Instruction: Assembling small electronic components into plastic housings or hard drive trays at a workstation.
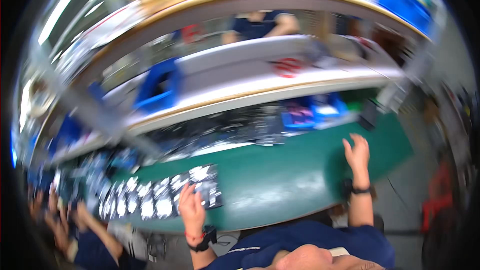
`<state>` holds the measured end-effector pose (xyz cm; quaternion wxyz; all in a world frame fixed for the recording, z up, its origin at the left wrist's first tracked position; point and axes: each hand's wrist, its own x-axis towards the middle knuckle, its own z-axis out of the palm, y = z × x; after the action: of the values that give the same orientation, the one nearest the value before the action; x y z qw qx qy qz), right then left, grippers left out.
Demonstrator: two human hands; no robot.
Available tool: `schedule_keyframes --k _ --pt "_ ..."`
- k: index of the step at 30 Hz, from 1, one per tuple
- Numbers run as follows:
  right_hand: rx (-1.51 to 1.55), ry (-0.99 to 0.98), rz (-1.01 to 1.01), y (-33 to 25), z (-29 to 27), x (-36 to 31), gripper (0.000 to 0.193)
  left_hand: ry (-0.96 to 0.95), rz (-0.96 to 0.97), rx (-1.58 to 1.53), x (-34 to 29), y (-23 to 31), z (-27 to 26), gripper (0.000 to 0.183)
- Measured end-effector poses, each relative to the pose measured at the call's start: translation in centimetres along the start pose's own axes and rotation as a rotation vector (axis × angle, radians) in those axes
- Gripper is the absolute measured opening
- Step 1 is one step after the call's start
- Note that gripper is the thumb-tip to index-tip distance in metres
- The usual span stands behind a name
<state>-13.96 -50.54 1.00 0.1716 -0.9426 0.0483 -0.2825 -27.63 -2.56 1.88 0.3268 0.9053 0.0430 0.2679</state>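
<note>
Nearest, the person's dark blue sleeves come up from the lower edge. The left hand (191, 206), with a black watch and a red band at the wrist, lies on the near end of a black tray (160, 192) of small white parts; its fingers rest flat on the tray and slightly apart, gripping nothing that shows. The tray lies along the front edge of the green bench top (290, 175), toward its left side. The right hand (357, 154), a dark band on its wrist, is stretched out over the right part of the bench top with fingers spread and nothing held; the blur hides whether it touches the surface.

At the lower left another person's hands (60, 215) are at work beside the tray's far end.

Farther back on the bench lie dark, blurred packets (250, 125) and a blue bin (312, 112). Above them runs a grey shelf (240, 77) carrying a bigger blue bin (159, 86). Behind the shelf, someone in a dark blue shirt (260, 24) stands facing this bench.
</note>
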Motion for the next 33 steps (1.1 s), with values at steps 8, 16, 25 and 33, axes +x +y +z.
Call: schedule_keyframes --k 8,16,25,33 --pt "-0.025 0.17 0.678 18.1 -2.7 8.5 0.057 -0.318 0.3 -0.163 1.6 9.2 7.6 0.04" --pt "-0.001 -0.075 0.85 20.8 3.3 10.6 0.043 -0.507 0.417 -0.247 1.0 14.6 10.1 0.023" --pt "0.563 0.227 0.267 3.0 -1.0 -3.3 0.054 -0.733 0.252 -0.603 0.8 18.9 17.4 0.017" --pt "0.842 0.02 -0.001 -6.1 -0.8 -9.4 0.04 -0.645 0.045 -0.712 0.9 18.8 21.3 0.014"
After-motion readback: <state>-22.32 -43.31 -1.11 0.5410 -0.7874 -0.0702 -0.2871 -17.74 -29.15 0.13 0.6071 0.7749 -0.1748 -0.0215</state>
